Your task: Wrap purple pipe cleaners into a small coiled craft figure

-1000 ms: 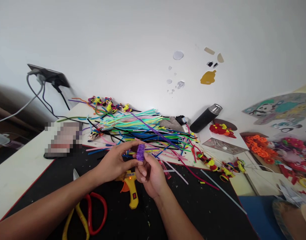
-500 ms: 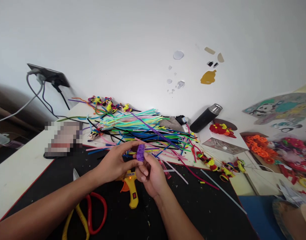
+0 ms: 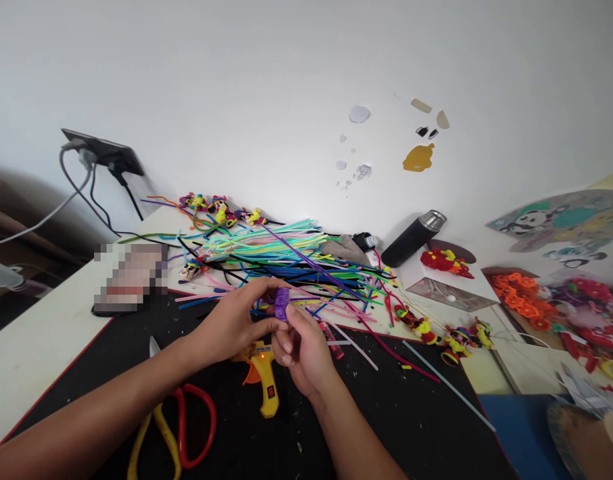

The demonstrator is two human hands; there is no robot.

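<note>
A small purple fuzzy piece of coiled pipe cleaner [image 3: 282,304] is held up between my two hands over the black mat [image 3: 236,427]. My left hand [image 3: 239,319] pinches it from the left, with fingers at its top and thumb near its lower end. From the right, my right hand [image 3: 306,343] presses its thumb on the piece, its other fingers curled below. Under the hands lies a yellow hot glue gun [image 3: 267,387] with a small orange light lit. Scissors [image 3: 196,427] with one red and one yellow handle rest beneath my left forearm, partly covered by it.
Behind the hands spreads a pile of colourful pipe cleaners [image 3: 271,243]. Small pipe-cleaner figures [image 3: 456,343] sit right and back left. A black flask [image 3: 411,240] leans near the wall, and a blurred-out phone-like object [image 3: 129,280] lies left. Cables hang from a wall socket [image 3: 103,152].
The right thumb has shifted slightly up along the purple piece, and the piece has turned a little. The whole view has moved slightly; the other objects stay in place.
</note>
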